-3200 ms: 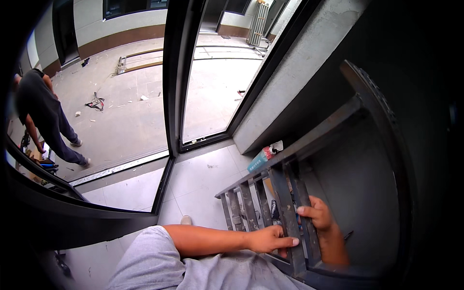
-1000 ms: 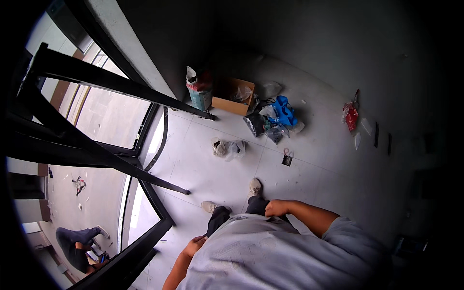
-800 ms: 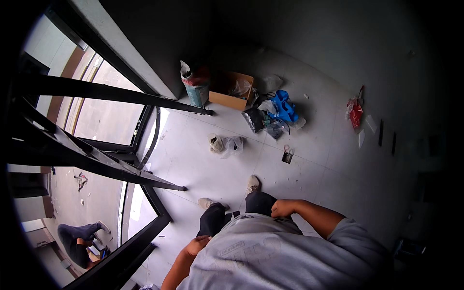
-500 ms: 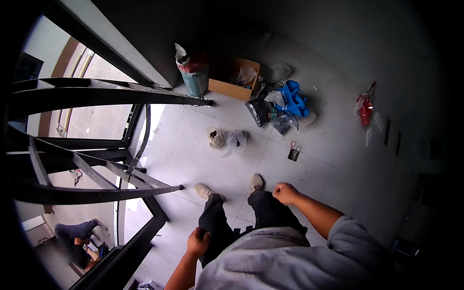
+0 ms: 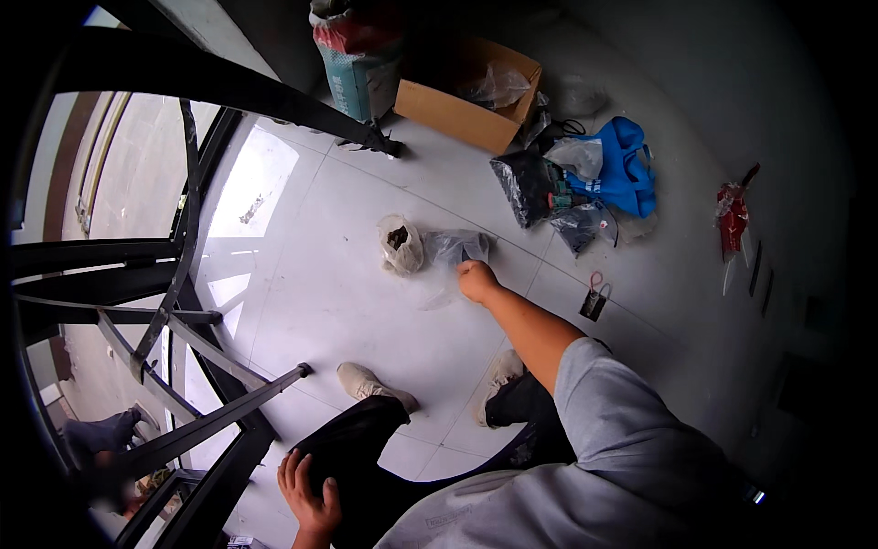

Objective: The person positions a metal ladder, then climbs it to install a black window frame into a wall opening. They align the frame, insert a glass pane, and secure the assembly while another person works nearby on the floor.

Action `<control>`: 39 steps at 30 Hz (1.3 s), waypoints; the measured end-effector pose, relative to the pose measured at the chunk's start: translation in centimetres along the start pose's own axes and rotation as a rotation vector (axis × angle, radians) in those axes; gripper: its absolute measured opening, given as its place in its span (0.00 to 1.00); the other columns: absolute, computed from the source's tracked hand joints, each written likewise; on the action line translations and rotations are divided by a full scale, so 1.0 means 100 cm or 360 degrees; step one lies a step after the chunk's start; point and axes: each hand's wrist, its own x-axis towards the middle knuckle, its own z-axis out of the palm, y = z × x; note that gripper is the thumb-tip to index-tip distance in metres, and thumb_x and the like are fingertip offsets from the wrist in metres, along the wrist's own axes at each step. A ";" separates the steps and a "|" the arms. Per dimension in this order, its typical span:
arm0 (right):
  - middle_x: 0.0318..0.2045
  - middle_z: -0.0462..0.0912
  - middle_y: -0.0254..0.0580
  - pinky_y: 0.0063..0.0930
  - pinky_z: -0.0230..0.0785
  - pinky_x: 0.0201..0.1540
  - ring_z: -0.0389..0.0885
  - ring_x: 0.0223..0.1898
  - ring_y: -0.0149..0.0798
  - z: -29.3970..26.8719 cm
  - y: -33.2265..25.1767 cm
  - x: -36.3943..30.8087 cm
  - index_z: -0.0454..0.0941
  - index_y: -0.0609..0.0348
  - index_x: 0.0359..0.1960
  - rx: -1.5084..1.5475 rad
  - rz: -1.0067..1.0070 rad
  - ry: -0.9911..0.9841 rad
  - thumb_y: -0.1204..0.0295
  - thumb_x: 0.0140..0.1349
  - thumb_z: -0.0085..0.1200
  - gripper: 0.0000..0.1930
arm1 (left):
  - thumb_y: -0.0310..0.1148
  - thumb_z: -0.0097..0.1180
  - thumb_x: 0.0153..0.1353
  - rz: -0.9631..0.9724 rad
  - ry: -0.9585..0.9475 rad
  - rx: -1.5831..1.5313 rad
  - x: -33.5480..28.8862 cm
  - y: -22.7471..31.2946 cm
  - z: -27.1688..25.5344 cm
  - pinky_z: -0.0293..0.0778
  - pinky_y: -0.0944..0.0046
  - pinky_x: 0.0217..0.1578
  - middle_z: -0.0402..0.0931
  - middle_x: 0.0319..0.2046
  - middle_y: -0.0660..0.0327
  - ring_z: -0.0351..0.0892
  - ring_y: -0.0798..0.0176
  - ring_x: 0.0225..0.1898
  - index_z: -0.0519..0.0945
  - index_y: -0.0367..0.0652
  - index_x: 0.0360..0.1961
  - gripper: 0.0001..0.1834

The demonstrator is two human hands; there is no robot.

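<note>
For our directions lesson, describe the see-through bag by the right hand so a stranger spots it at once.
Find the cardboard box at the top. Below it on the tiled floor, right of the whitish bag with dark contents, is the see-through bag, at the right hand. Its clear film sets it apart from that cloudier neighbour.

There is one cream bag, one sack, one box, one blue bag, two beige shoes.
</note>
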 end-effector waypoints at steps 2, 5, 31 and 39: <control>0.42 0.85 0.52 0.36 0.74 0.50 0.83 0.45 0.52 0.011 0.015 0.020 0.82 0.60 0.42 -0.0160 0.0214 -0.0042 0.65 0.60 0.55 0.14 | 0.37 0.56 0.54 0.0043 0.0221 0.0179 0.002 0.007 0.006 0.62 0.43 0.61 0.73 0.53 0.42 0.70 0.38 0.57 0.75 0.34 0.49 0.24; 0.47 0.83 0.50 0.36 0.73 0.53 0.81 0.50 0.52 0.012 0.041 0.033 0.80 0.56 0.47 -0.0329 0.0330 0.0004 0.58 0.58 0.57 0.20 | 0.39 0.57 0.60 0.0034 0.0293 0.0253 -0.010 0.008 0.018 0.63 0.43 0.61 0.71 0.58 0.42 0.69 0.40 0.59 0.73 0.34 0.58 0.27; 0.49 0.79 0.57 0.49 0.75 0.50 0.80 0.51 0.52 0.016 0.027 0.085 0.71 0.51 0.58 -0.0890 -0.0048 -0.0241 0.68 0.66 0.49 0.18 | 0.41 0.56 0.64 -0.0285 0.0618 0.0386 -0.067 0.049 0.065 0.58 0.37 0.63 0.66 0.61 0.37 0.63 0.33 0.63 0.74 0.32 0.54 0.24; 0.39 0.83 0.41 0.38 0.74 0.34 0.83 0.39 0.40 0.003 0.050 0.106 0.76 0.55 0.42 -0.0157 0.0120 -0.0475 0.72 0.61 0.53 0.08 | 0.37 0.57 0.63 -0.0298 0.0630 0.0368 -0.058 0.056 0.062 0.58 0.37 0.62 0.67 0.60 0.38 0.64 0.34 0.62 0.75 0.32 0.53 0.22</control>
